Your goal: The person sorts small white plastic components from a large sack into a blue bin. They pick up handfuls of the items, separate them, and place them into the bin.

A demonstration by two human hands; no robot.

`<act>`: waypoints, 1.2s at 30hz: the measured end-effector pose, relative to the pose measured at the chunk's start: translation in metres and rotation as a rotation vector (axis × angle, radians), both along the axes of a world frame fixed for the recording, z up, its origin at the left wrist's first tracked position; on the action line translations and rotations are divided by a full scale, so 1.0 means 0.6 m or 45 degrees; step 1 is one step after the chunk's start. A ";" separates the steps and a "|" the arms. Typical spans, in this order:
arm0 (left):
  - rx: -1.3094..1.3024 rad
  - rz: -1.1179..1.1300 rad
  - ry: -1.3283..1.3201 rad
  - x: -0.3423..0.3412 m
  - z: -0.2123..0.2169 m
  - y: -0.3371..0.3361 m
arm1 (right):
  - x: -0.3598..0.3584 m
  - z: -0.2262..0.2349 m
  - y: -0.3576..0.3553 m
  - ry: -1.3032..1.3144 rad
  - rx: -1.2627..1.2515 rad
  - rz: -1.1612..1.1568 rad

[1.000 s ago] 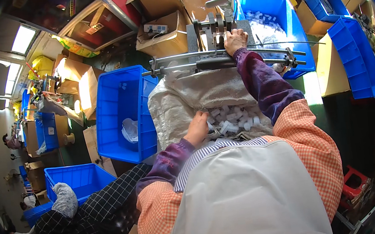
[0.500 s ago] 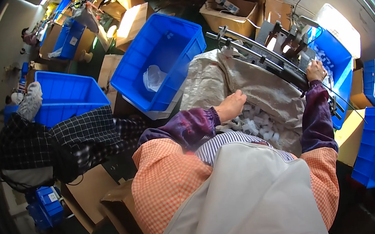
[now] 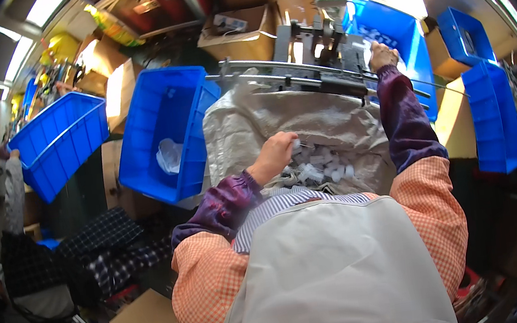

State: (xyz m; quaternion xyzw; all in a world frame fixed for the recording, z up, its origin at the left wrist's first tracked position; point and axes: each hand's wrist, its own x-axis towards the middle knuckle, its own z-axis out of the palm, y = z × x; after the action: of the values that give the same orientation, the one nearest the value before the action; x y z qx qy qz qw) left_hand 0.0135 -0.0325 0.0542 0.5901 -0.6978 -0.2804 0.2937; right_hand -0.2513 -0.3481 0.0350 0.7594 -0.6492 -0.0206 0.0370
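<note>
Your left hand point(image 3: 273, 158) seems to pinch a white plastic piece point(image 3: 296, 145) over the open sack point(image 3: 329, 109); your right hand point(image 3: 383, 56) bends beside the machine point(image 3: 315, 43), its grip unclear; loose white pieces point(image 3: 318, 166) remain in the sack, others lie in the blue bin point(image 3: 413, 45) beyond, so work looks partway; no writing is legible.

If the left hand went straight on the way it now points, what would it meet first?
The left hand would likely meet the far side of the pale grey woven sack, though depth is unclear here.
</note>
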 end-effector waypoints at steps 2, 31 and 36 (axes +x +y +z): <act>-0.017 -0.042 0.057 -0.015 0.023 -0.013 | -0.057 -0.002 -0.023 -0.176 -0.136 -0.312; 0.411 -0.534 -0.588 -0.003 -0.115 0.063 | 0.063 -0.063 0.038 -0.431 -0.242 0.235; 0.379 -0.516 -0.530 -0.001 -0.119 0.065 | 0.063 -0.058 0.037 -0.401 -0.213 0.243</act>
State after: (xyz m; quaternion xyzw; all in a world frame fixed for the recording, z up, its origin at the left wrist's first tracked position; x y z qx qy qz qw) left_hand 0.0130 0.0068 -0.0171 0.5204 -0.7975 -0.3053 -0.0065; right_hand -0.2137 -0.3261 0.0000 0.8056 -0.5715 0.1562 -0.0001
